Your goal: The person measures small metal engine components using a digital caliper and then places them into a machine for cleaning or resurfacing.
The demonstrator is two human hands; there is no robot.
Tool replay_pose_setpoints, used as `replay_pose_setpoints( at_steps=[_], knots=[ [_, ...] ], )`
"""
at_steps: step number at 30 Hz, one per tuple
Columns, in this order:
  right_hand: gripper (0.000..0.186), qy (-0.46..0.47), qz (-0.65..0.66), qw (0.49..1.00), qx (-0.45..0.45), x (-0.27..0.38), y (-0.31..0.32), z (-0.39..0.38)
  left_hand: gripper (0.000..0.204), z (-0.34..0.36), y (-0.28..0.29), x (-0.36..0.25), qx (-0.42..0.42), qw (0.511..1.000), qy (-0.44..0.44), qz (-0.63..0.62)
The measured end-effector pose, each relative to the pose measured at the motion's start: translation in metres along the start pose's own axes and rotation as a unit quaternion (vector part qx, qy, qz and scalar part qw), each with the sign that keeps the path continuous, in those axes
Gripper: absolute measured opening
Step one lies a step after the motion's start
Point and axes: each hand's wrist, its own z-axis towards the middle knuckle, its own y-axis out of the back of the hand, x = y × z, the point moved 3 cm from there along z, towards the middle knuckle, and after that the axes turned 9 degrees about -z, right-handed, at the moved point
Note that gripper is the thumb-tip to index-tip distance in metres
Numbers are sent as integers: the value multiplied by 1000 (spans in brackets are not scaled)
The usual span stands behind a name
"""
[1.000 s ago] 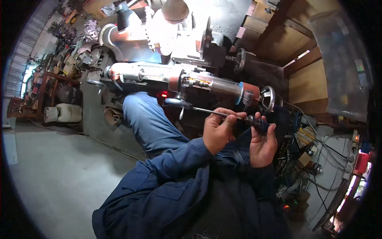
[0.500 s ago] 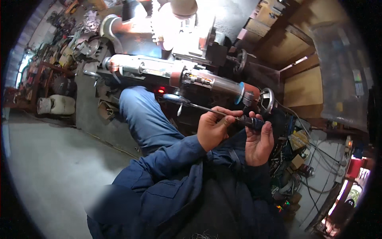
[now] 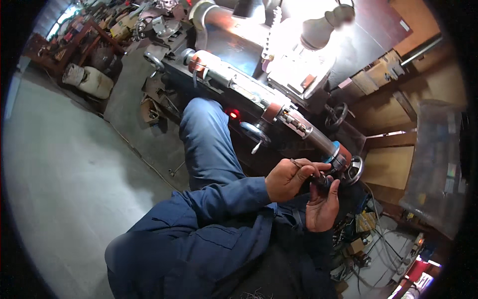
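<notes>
In front of my body, my left hand (image 3: 290,180) is closed round a thin metal rod (image 3: 296,163), whose short end sticks out above the fingers. My right hand (image 3: 321,208), palm up, pinches a dark cylindrical piece (image 3: 324,182) between thumb and fingers. The two hands nearly touch, and the rod seems to run toward the dark piece; their join is hidden by the fingers. Just beyond them lies the blue-ringed right end of a long metal tube assembly (image 3: 318,141) on a machine. A chrome handwheel (image 3: 354,170) stands beside that end.
Another handwheel (image 3: 255,132) juts from the machine front near my knee (image 3: 204,112). A lamp (image 3: 323,30) glares over the machine bed. To the right are wooden shelving (image 3: 391,164) and a plastic sheet (image 3: 433,159). Cables and loose parts lie at lower right; a whitish canister (image 3: 97,82) stands left.
The view has turned, so the machine appears more slanted. My left hand has come closer to my right; the long rod that stretched leftward now shows only a short end.
</notes>
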Motion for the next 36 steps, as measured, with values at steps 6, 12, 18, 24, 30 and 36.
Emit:
replay_pose_setpoints(
  at_steps=[6, 12, 18, 24, 30, 36],
  knots=[
    [36, 98, -77, 989, 78, 14, -49, 22, 45, -1, 46, -23, -94, 991, 74, 67],
    [26, 37, -112, 983, 141, 55, -102, 61, 13, 9, 162, -34, -565, 709, 11, -421],
    [30, 372, -650, 621, 231, 20, -192, 87, 32, 23, 205, -1, -501, 734, -69, -454],
    [49, 385, -808, 406, 187, -25, -246, 111, 30, 23, 199, -2, -470, 812, -95, -334],
    [56, 356, -855, 348, 147, -39, -260, 118, 27, 27, 202, -9, -473, 840, -71, -257],
    [57, 308, -844, 402, 177, -35, -264, 137, 31, 26, 202, 1, -472, 854, -57, -212]
  ],
)
